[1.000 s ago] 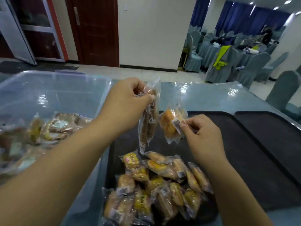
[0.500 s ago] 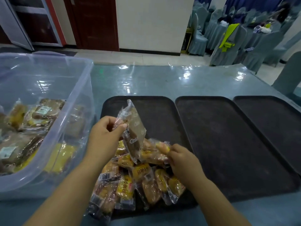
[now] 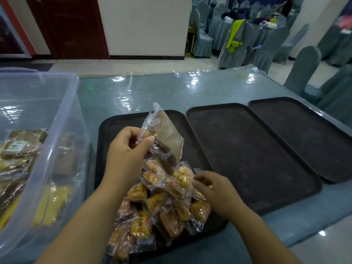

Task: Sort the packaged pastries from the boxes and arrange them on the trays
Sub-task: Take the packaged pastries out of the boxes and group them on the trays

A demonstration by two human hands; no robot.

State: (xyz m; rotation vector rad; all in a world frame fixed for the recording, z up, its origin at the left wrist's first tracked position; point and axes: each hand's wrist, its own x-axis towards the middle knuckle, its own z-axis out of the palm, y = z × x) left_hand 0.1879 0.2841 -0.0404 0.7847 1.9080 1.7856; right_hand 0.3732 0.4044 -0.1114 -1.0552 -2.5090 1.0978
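Left hand [image 3: 127, 147]: raised over the left tray, knuckles up; thumb and curled fingers pinch the near-left corner of a brown pastry packet.
Brown pastry packet [image 3: 167, 141]: hangs tilted from that pinch, far end up, clear of the tray, its low end just above the pile.
Handling, judged: light; the pastry is probably soft and would crush under a squeeze; the clear wrapper is slick and crinkly.
Where to hold, judged: the flat sealed edge or a corner of the wrapper, as it is held now, not the body of the pastry.
Left arm: reaches in from the near left, forearm straight, wrist slightly bent to the right.
Right hand [image 3: 215, 189]: low at the right edge of the pile, palm down, fingers loosely curled, tips at the wrapper of a yellow packet; I cannot tell whether they pinch it or only touch it.
Right arm: enters from the near right, forearm low over the near rim of the left tray.
Pile of yellow packets [image 3: 150, 204]: heaped loosely on the near half of the left tray, overlapping, some hanging past the near rim.
Left tray [image 3: 108, 130]: dark, far half bare.
Middle tray [image 3: 247, 153]: just beside it on the right, nothing on it.
Right tray [image 3: 304, 134]: next in the row, also bare.
Clear plastic box [image 3: 62, 115]: far left, beside the left tray, holding more mixed packets [image 3: 21, 143].
Table [image 3: 133, 92]: blue cloth under glossy film, bearing the box and all three trays.
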